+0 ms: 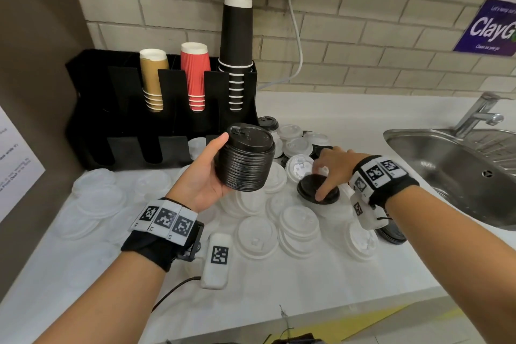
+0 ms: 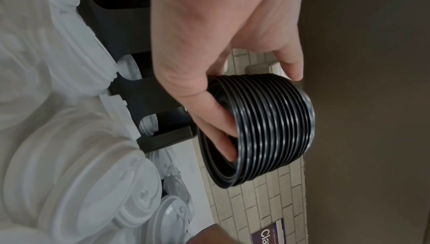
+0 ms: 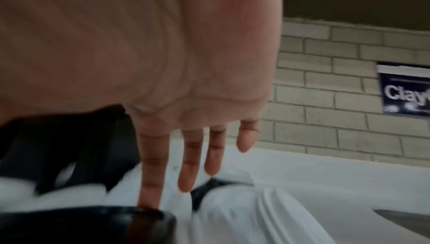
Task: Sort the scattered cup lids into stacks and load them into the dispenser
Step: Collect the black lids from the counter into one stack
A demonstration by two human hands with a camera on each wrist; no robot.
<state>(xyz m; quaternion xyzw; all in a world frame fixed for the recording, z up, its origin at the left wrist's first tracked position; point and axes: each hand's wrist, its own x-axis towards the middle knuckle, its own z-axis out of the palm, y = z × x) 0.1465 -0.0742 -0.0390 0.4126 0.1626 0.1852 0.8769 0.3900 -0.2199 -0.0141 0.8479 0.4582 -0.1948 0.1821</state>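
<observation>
White lids [image 1: 298, 225] lie nearest, scattered and partly overlapping across the front of the table [image 1: 83, 274]. Behind them, the left hand [image 1: 206, 176] holds a stack of black lids [image 1: 245, 160] in the air, thumb on one side and fingers curled under the lowest lid: grip clamped on the stack. Right hand [image 1: 331, 166] reaches down onto a single black lid [image 1: 318, 190] resting on the white pile; fingers look mostly straight, index tip touching the lid's top, grip apart, nothing lifted. More black lids sit mixed among white ones further back. Dispenser [image 1: 92, 109] stands at the rear left with 3 cup stacks above and lid slots below; at least 1 slot holds white lids.

Risks, as judged: the single lid may slide off the loose white pile under a fingertip press; the held stack, gripped by one hand only, may splay or shed lids if tilted.
</observation>
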